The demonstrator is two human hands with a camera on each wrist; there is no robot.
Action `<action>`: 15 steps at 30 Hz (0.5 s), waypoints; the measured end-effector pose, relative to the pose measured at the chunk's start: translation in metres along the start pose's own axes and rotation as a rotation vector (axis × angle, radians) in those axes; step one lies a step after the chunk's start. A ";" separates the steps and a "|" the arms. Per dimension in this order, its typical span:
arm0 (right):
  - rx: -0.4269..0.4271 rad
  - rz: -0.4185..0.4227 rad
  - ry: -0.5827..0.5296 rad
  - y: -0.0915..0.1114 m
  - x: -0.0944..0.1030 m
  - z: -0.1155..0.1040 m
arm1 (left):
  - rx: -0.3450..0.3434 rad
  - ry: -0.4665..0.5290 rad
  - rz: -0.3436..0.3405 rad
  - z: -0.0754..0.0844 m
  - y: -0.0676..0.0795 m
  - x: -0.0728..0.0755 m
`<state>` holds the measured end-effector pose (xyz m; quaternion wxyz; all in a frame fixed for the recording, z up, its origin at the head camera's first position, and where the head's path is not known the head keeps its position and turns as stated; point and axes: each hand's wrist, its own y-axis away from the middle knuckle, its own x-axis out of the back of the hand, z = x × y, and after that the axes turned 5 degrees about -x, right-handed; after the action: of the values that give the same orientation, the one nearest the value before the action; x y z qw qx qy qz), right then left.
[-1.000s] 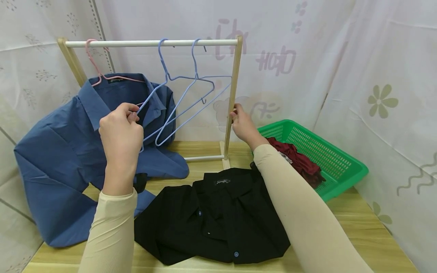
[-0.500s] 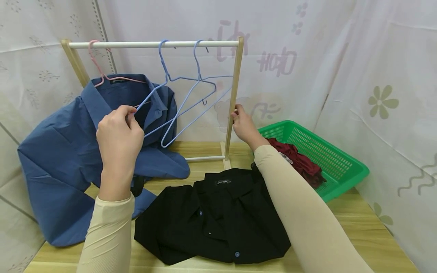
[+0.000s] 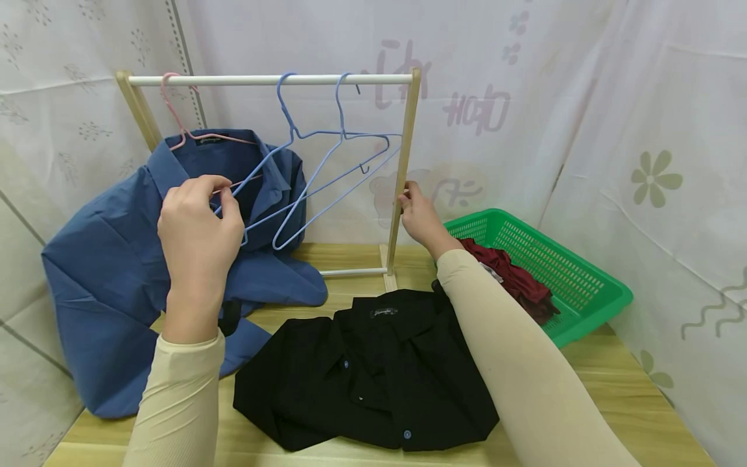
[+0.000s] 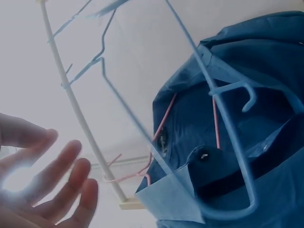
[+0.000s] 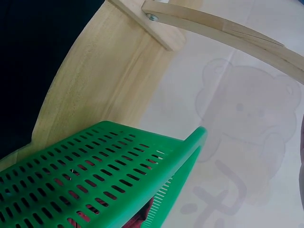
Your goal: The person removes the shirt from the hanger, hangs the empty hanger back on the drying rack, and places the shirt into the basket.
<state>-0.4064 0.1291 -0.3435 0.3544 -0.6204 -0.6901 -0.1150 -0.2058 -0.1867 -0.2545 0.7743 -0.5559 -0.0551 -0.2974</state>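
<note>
My left hand [image 3: 198, 233] is beside the lower left corner of a light-blue clothes hanger [image 3: 284, 107]. In the left wrist view, its fingers are loosely bent and stand apart from the hanger wire [image 4: 128, 109]. A second blue hanger [image 3: 340, 107] hangs to its right on the white rod [image 3: 233, 80]. With its fingers round the rack's right wooden post [image 3: 406, 143], my right hand [image 3: 419, 217] grips the clothes rack. A blue shirt [image 3: 105, 272] hangs at left from a pink hanger [image 3: 175, 117]. On the table lies a black shirt [image 3: 315, 395], collar toward the rack.
A green plastic basket [image 3: 583, 269] with dark red clothing [image 3: 513, 272] inside stands at the right, close to my right forearm. The wooden table [image 3: 636, 395] runs back to a printed white curtain [image 3: 583, 117]. The blue shirt's sleeve droops onto the tabletop.
The fingers of my left hand have parted from the hanger's corner, and the nearer blue hanger has swung slightly. The right hand keeps its grip on the post. The head view has shifted a little.
</note>
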 end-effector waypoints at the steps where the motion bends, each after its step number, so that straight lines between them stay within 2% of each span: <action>1: -0.002 -0.003 0.000 0.001 0.000 0.000 | -0.013 0.011 0.014 0.001 0.001 0.001; 7: -0.009 -0.025 0.016 0.002 0.008 -0.003 | -0.112 0.095 0.054 0.013 0.006 0.011; 12: -0.053 -0.138 0.067 0.004 0.024 -0.018 | -0.190 0.146 0.064 0.033 0.011 0.025; 15: -0.102 -0.191 0.158 0.011 0.038 -0.032 | -0.214 0.163 0.064 0.043 0.013 0.034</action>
<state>-0.3844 0.1419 -0.2992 0.3630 -0.5582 -0.7092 -0.2318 -0.1607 -0.1595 -0.2352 0.7215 -0.6109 0.0578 -0.3209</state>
